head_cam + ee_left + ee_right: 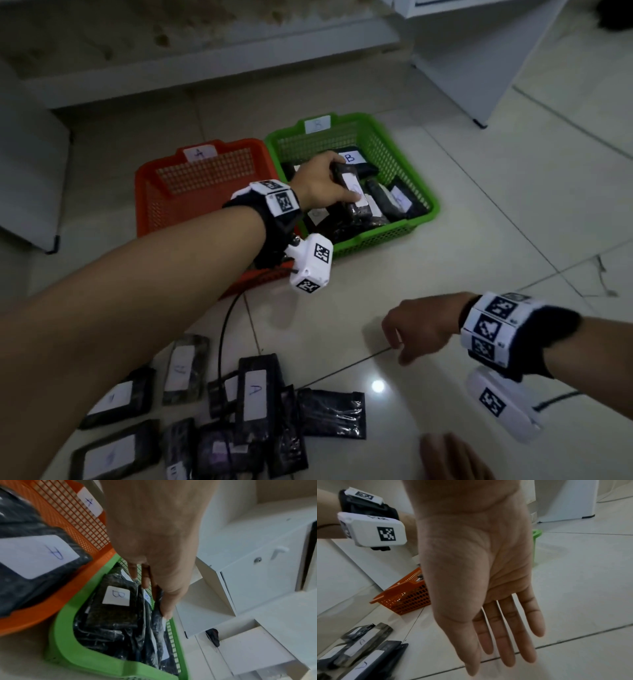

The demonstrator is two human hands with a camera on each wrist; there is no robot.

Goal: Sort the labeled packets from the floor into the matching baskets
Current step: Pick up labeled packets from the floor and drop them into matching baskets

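My left hand (325,185) reaches over the green basket (416,221) marked B and grips a black packet (352,195) with a white label. In the left wrist view the thumb and fingers pinch that packet (158,616) upright above other B packets (116,605). The orange basket (154,198) marked A stands to the left of the green one and holds an A packet (34,555). My right hand (416,325) hovers over the bare floor, fingers straight and empty (505,635). Several labeled black packets (255,394) lie on the floor near me.
White shelving (205,68) runs along the back and a white cabinet (479,58) stands at the right. A black cable (226,329) trails from my left wrist across the floor tiles (479,205). A knee or foot (452,455) shows at the bottom edge.
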